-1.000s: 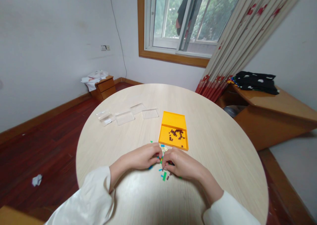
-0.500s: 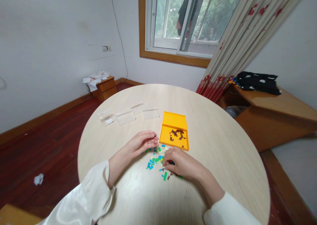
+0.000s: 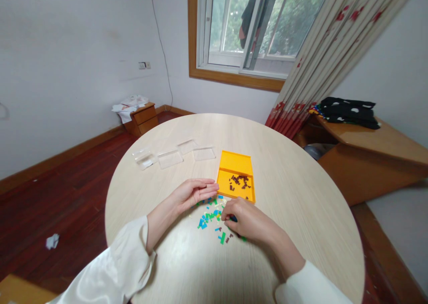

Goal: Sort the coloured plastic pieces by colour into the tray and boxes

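A heap of small plastic pieces (image 3: 211, 216), green, blue, pale and dark brown, lies on the round pale wooden table (image 3: 301, 206) in front of me. My left hand (image 3: 194, 191) is above the heap's far left side, fingers stretched out toward the orange tray (image 3: 236, 163), palm partly up, holding nothing I can see. My right hand (image 3: 245, 219) rests on the heap's right side with its fingers curled down onto the pieces; what they pinch is hidden. The orange tray holds several dark brown pieces (image 3: 239, 183).
Several clear plastic lids or trays (image 3: 169, 158) lie in a row at the table's far left. A small wooden cabinet (image 3: 140, 117) stands by the wall. A wooden bench with dark folded cloth (image 3: 349, 110) is at the right, a curtain (image 3: 321, 50) beside the window.
My left hand has lifted off the heap, moved away toward the orange tray and opened its fingers. The right hand stays on the pieces, uncovering more of the heap.
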Motion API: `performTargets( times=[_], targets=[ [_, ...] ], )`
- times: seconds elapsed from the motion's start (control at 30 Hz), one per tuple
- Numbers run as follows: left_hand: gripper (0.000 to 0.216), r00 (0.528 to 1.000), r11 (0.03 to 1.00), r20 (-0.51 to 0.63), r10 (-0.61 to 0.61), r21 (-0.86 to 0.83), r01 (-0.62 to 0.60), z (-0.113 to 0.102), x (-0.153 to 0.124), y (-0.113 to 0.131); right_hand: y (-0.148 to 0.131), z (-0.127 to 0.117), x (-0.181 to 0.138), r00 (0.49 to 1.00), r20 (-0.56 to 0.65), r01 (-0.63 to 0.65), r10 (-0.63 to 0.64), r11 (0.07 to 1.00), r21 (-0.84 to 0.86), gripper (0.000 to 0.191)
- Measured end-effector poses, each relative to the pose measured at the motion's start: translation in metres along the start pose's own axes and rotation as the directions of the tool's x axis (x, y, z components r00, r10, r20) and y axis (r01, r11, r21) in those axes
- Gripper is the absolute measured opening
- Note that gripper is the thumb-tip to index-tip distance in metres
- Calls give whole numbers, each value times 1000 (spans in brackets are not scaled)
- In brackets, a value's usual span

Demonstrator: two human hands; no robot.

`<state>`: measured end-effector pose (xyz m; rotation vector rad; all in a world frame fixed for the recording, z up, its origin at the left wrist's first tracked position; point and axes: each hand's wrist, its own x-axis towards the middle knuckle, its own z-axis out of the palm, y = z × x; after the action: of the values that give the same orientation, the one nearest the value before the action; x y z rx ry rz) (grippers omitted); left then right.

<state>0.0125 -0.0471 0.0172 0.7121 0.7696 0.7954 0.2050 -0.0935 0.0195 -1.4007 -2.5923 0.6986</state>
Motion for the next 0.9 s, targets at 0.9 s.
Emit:
performTargets(
  times=[0.9],
  targets=[
    [19, 993, 978, 13, -115, -176, 115, 3, 2, 0, 4, -6, -1, 986, -166, 55, -20, 975, 213, 13]
  ],
)
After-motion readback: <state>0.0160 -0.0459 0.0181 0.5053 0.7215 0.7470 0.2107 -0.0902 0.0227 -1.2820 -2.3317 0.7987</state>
